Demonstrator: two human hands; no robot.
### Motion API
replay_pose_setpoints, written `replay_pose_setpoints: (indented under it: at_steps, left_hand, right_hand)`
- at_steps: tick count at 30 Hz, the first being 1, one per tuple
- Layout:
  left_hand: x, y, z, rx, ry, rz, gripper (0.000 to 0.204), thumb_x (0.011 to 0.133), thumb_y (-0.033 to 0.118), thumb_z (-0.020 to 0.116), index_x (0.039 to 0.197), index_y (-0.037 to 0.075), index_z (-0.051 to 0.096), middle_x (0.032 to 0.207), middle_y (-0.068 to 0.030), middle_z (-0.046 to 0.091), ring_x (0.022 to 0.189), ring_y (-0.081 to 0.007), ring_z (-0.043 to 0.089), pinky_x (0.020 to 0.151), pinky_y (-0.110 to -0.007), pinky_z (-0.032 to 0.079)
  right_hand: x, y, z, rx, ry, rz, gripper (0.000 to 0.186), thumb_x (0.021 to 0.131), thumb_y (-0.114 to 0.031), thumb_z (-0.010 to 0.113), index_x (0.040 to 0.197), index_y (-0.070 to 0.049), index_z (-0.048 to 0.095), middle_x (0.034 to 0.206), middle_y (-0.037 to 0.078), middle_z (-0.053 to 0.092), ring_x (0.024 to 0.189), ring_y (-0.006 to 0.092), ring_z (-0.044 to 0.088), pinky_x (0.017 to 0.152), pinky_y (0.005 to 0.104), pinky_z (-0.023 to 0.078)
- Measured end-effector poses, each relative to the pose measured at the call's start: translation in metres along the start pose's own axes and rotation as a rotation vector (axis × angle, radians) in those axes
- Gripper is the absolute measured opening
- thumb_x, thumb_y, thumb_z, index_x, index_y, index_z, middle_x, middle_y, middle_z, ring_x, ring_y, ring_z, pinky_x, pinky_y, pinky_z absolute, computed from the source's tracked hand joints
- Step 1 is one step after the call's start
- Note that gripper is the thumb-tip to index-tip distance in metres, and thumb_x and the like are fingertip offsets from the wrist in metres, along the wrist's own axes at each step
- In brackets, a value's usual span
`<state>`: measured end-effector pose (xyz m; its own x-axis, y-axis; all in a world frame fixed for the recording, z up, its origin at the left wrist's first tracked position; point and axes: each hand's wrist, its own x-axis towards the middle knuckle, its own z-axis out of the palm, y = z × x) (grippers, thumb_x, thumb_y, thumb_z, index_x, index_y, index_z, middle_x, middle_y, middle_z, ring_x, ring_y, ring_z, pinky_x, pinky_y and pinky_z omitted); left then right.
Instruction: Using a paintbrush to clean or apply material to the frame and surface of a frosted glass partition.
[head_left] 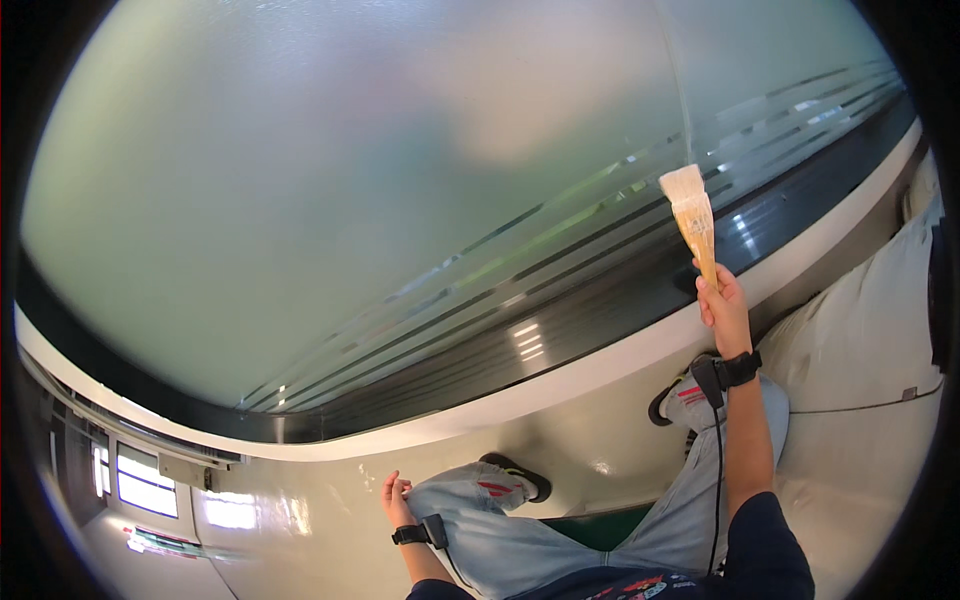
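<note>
My right hand (724, 305) grips the wooden handle of a wide flat brush (692, 215) with pale bristles, held up over the frosted panel (300, 180) near its striped lower part. Whether the bristles touch the surface is unclear. A dark band (530, 345) and a white rim (540, 378) run along the panel's near edge. At the lower middle, beside my left knee, my left hand (396, 500) has loosely curled fingers, slightly apart, holding nothing. Both wrists wear black straps with small devices.
My legs and shoes (515, 480) are on a glossy pale floor (300, 540) below the rim. A pale panel (860, 330) with a dark cord or seam stands at the right. A bright window (147, 480) and railings show at the far left.
</note>
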<state>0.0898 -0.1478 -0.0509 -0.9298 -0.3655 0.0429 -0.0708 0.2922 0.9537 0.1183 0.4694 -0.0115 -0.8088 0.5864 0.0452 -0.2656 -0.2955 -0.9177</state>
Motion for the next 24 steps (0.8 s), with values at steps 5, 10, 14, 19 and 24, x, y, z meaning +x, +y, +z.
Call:
replay_pose_setpoints:
  at_steps: [5,10,14,19,24]
  left_hand:
    - [0.004,0.006,0.008,0.084,-0.052,-0.051,0.022,0.087,0.018,0.052,0.106,0.011,0.06,0.078,0.0021,0.062,0.069,-0.0046,0.054,0.06,-0.019,0.034]
    - [0.006,0.007,0.012,0.114,-0.103,-0.051,0.023,0.087,0.018,0.052,0.108,0.011,0.06,0.082,0.0011,0.063,0.075,-0.0059,0.055,0.063,-0.021,0.035]
    - [0.018,0.003,0.005,0.22,-0.284,-0.088,0.027,0.086,0.016,0.054,0.111,0.008,0.058,0.087,-0.003,0.065,0.083,-0.0109,0.057,0.073,-0.024,0.041]
    - [0.033,-0.006,-0.023,0.645,-0.398,-0.306,0.039,0.082,0.022,0.061,0.117,0.005,0.053,0.101,-0.0065,0.062,0.09,-0.0139,0.057,0.083,-0.025,0.042]
    - [0.029,-0.026,-0.036,0.93,-0.469,-0.189,0.064,0.074,0.036,0.069,0.124,0.003,0.047,0.118,-0.0169,0.052,0.105,-0.0243,0.052,0.086,-0.033,0.044]
  right_hand:
    - [0.003,0.002,-0.009,0.002,0.105,-0.003,0.03,0.086,-0.016,0.058,0.112,-0.003,0.051,0.058,-0.006,0.043,0.041,-0.0005,0.033,0.037,0.0147,0.024]
    - [0.004,0.001,-0.018,0.038,0.302,-0.093,0.035,0.088,-0.015,0.056,0.12,-0.004,0.046,0.063,-0.004,0.046,0.041,0.0008,0.035,0.036,0.0147,0.026]
    - [0.003,-0.004,-0.02,0.127,0.375,-0.188,0.044,0.088,-0.009,0.052,0.13,-0.004,0.039,0.07,-0.001,0.048,0.044,0.0019,0.037,0.038,0.0158,0.029]
    - [-0.004,-0.008,-0.007,-0.016,0.257,-0.268,0.053,0.085,-0.002,0.05,0.135,-0.008,0.034,0.07,-0.003,0.045,0.049,0.0021,0.037,0.042,0.0159,0.028]
    - [-0.03,0.002,0.037,-0.194,0.069,-0.261,0.059,0.082,0.006,0.05,0.136,-0.008,0.033,0.076,-0.002,0.046,0.062,0.0047,0.042,0.056,0.018,0.037]
